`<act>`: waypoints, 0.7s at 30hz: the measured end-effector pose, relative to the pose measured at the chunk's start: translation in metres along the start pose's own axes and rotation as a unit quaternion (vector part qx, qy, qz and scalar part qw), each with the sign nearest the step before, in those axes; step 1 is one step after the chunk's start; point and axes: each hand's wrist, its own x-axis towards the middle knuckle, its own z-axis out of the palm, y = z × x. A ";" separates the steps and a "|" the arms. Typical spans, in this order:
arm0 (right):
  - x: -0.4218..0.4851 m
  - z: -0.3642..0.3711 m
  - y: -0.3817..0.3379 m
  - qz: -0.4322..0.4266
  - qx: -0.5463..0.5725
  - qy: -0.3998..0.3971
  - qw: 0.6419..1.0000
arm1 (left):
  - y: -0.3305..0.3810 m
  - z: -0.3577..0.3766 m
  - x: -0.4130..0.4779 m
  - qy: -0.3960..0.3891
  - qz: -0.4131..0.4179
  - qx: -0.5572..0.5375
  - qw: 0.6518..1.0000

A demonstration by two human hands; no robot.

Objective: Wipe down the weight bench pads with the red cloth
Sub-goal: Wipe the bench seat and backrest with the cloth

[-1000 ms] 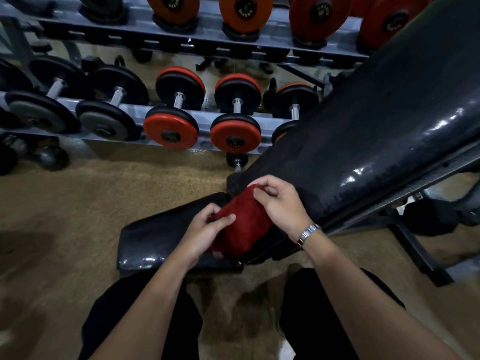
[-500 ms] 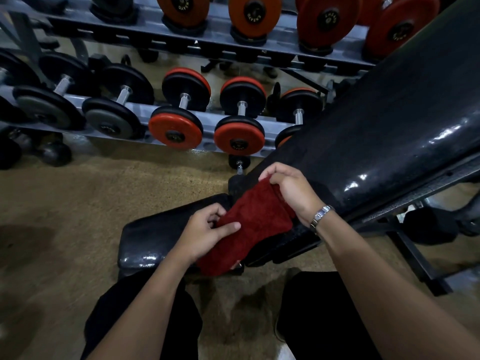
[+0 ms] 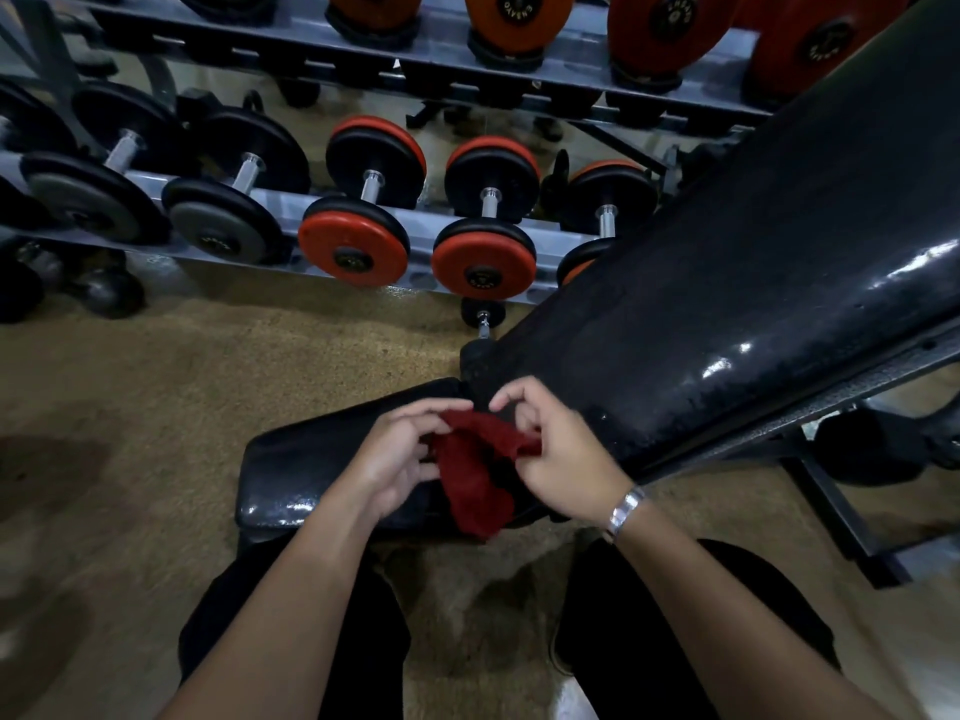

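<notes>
The red cloth hangs bunched between both my hands, above the black seat pad of the weight bench. My left hand pinches its left edge. My right hand, with a silver watch at the wrist, grips its upper right edge. The cloth's lower end droops over the seat pad's near edge. The long black back pad slopes up to the right, shiny in places, and starts just behind my right hand.
A grey dumbbell rack with black, grey and orange dumbbells runs across the back. Bench frame legs stick out at the right. Brown floor lies to the left. My dark-trousered legs straddle the seat's near end.
The cloth went from a folded wad to spread out, then bunched up and hanging between my hands. My right hand drew back toward the left hand.
</notes>
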 end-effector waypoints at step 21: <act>-0.009 0.070 0.022 -0.052 -0.194 0.155 0.967 | -0.001 0.000 0.001 -0.045 0.038 -0.095 0.994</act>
